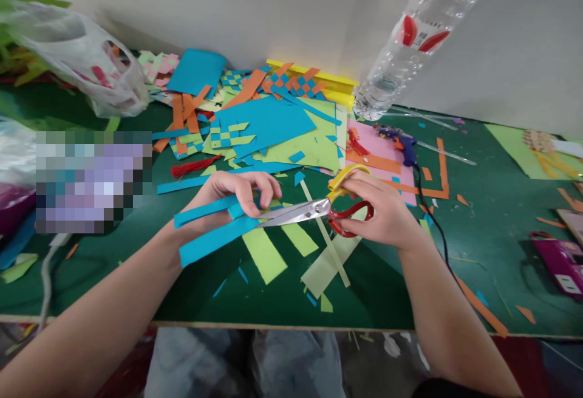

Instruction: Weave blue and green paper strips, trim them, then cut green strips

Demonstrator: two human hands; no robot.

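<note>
My right hand [382,209] is closed around the handles of a pair of scissors [310,211], one loop yellow and the other red. Their metal blades point left and reach the edge of a woven paper piece [246,226] made of blue and light green strips. My left hand [246,191] grips this piece with bent fingers and hides part of the weave. Two long blue strip ends stick out to the left, and light green ends [266,258] hang toward the front. The blades look nearly closed; whether paper lies between them cannot be made out.
Blue and green paper sheets [268,121], woven pieces and scraps cover the table's back. A water bottle [423,39] stands at the back right near a blue glue gun [405,143] with a black cord. A plastic bag [104,70] and a blurred-out device [95,182] are on the left.
</note>
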